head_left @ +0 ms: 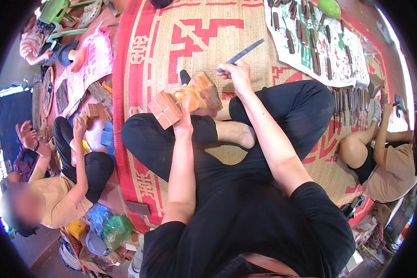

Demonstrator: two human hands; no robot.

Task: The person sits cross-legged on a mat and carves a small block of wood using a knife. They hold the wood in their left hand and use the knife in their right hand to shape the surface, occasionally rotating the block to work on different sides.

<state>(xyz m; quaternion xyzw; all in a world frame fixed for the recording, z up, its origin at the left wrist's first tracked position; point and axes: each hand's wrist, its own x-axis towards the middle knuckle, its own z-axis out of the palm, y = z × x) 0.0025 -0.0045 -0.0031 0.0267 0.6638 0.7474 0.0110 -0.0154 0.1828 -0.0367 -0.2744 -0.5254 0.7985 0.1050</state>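
My left hand (pixel 185 113) is wrapped round a wood carving (pixel 200 92), above my crossed legs. The carving has a yellowish-brown, uneven body and a square reddish block base (pixel 166 110) with pale crossing lines, turned toward the left. My right hand (pixel 236 74) is closed on one end of a slim, flat, dark grey bar that looks like a file (pixel 250 49). The bar points up and to the right, apart from the carving. Fingers of my left hand are partly hidden behind the wood.
I sit on a red-patterned straw mat (pixel 146 83). Many wooden-handled tools lie on a white printed sheet (pixel 282 51) at far right, with a green round fruit (pixel 329 8) beyond. People sit at left and right. Plastic bags (pixel 116 231) lie at lower left.
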